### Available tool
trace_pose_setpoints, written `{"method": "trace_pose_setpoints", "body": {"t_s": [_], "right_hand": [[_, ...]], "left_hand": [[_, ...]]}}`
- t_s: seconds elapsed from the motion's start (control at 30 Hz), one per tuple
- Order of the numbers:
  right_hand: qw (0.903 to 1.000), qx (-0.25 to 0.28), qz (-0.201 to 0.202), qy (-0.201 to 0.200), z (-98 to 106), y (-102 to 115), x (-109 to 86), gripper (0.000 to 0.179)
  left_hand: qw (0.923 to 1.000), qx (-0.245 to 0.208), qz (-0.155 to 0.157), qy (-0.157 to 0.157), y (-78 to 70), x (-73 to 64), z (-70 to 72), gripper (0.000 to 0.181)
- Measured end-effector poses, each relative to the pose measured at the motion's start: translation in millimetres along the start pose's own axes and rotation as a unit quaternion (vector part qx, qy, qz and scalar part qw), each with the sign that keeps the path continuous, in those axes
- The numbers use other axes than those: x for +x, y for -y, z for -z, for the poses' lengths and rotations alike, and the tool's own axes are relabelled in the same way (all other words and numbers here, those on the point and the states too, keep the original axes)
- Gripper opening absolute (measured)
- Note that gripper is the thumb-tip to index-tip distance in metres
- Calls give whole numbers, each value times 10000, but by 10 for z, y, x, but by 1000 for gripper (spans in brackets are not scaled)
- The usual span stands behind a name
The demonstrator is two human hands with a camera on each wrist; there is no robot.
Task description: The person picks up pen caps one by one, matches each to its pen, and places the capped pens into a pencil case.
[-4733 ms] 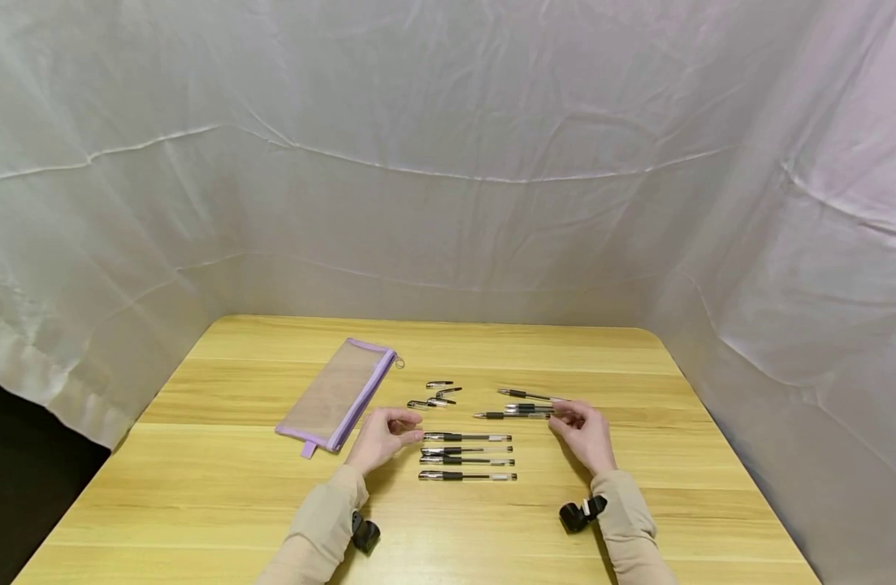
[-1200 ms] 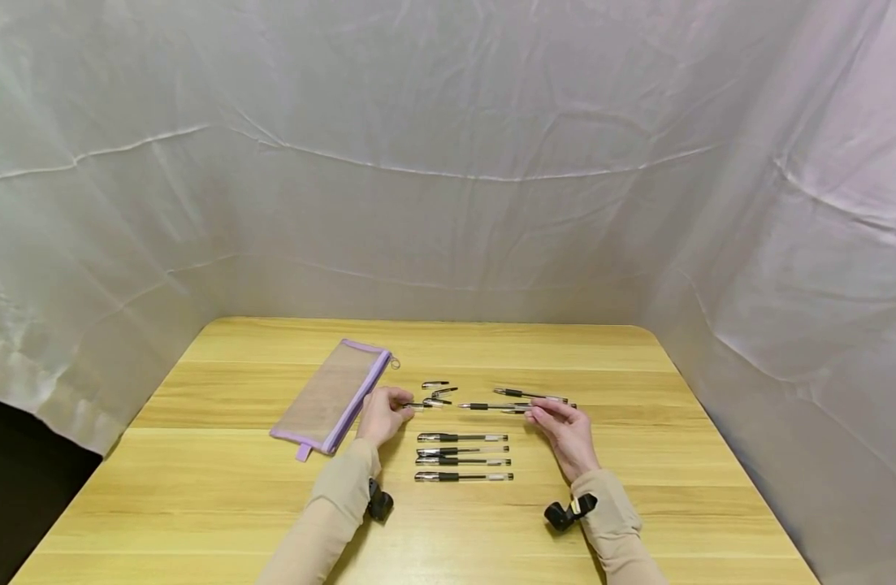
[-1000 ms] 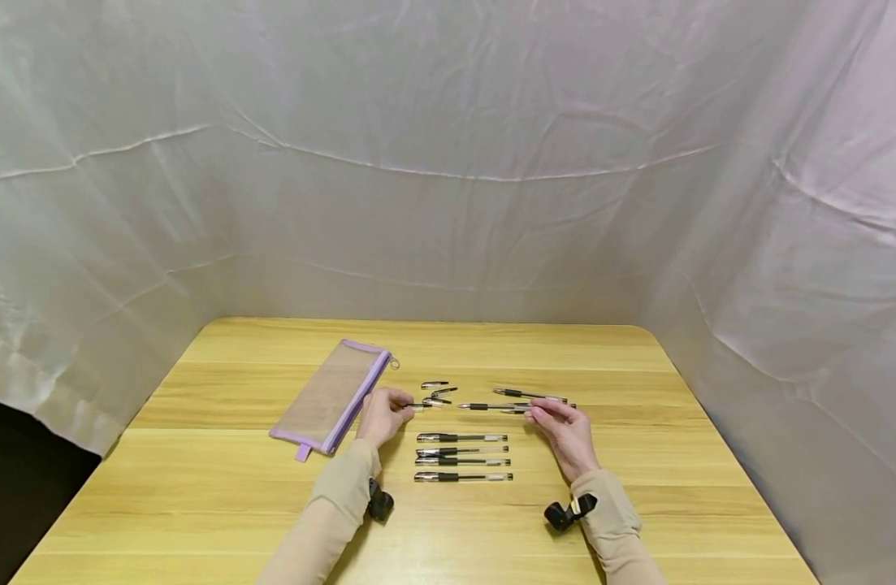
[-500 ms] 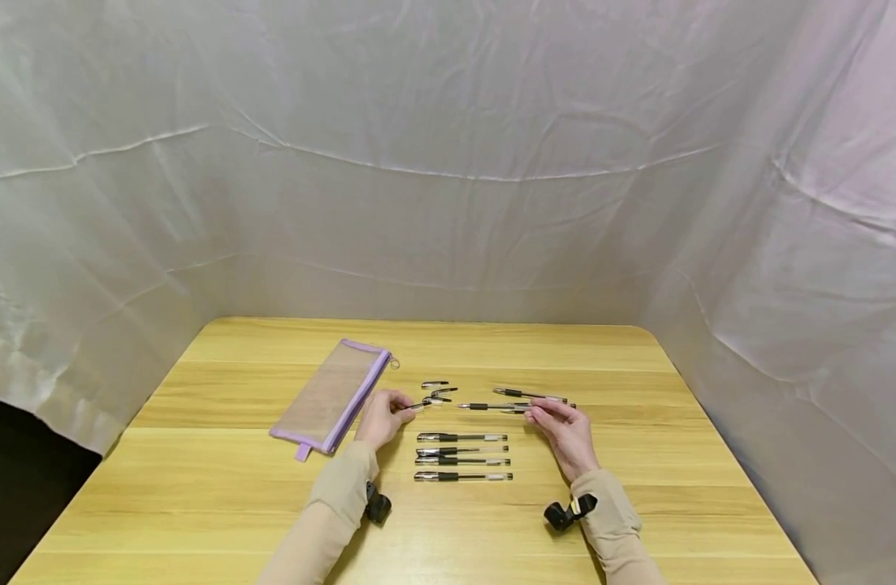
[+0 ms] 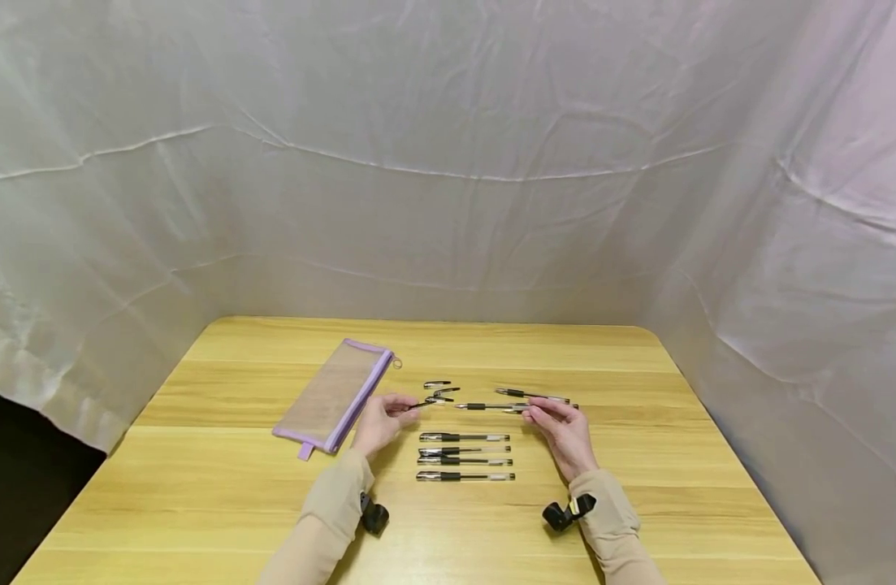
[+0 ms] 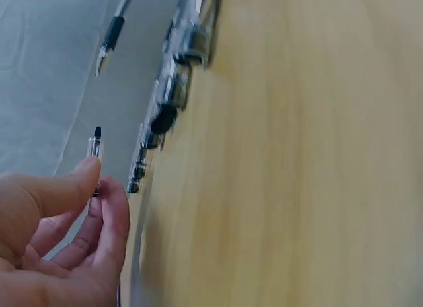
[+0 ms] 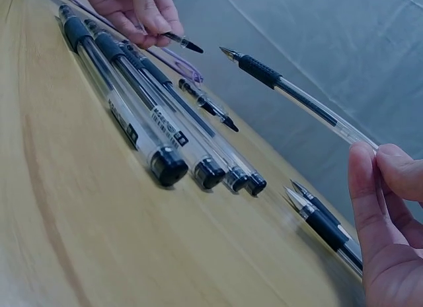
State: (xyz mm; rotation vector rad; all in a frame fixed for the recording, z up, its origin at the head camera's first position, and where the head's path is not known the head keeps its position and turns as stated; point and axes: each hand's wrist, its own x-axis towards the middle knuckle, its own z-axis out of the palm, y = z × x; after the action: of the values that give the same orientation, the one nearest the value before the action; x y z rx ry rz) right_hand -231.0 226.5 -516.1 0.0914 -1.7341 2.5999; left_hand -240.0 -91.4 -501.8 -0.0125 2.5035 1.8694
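Note:
Between thumb and fingertips, my left hand pinches a pen cap, clear with a black end, held above the table. My right hand pinches an uncapped gel pen by its clear barrel, also raised. The pen's bare tip points left, toward the cap, with a gap between them. Loose pen caps lie just beyond the left hand. Several capped pens form a row of parallel lines between the hands. Uncapped pens rest under and beyond the right hand, which partly hides them in the head view.
A mesh zip pouch with purple edging lies flat to the left of the left hand. Pale curtains hang behind and beside the wooden table.
Since the earliest frame, my right hand has picked up an uncapped pen and my left hand a cap. Lately the left hand has raised and tilted the cap slightly; the right stays almost still.

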Motion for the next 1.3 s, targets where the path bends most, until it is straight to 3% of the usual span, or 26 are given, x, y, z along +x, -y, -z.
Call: {"method": "trace_pose_setpoints", "body": {"t_s": [0.13, 0.33, 0.67, 1.2, 1.3], "right_hand": [[9999, 78, 87, 92, -24, -12, 5, 33], [9995, 150, 175, 202, -61, -38, 19, 24], [9993, 105, 190, 319, -85, -39, 21, 29], [9993, 31, 112, 349, -121, -56, 31, 38], [9990, 68, 109, 419, -130, -57, 28, 31]], "left_hand": [[9928, -1114, 404, 150, 4, -26, -35, 28], [9815, -1812, 460, 403, -10, -51, -68, 34], [9743, -2092, 507, 671, -8, -55, -75, 38], [9719, -2121, 377, 948, -18, -64, -78, 38], [9701, -2178, 361, 1011, -25, -67, -80, 38]]}}
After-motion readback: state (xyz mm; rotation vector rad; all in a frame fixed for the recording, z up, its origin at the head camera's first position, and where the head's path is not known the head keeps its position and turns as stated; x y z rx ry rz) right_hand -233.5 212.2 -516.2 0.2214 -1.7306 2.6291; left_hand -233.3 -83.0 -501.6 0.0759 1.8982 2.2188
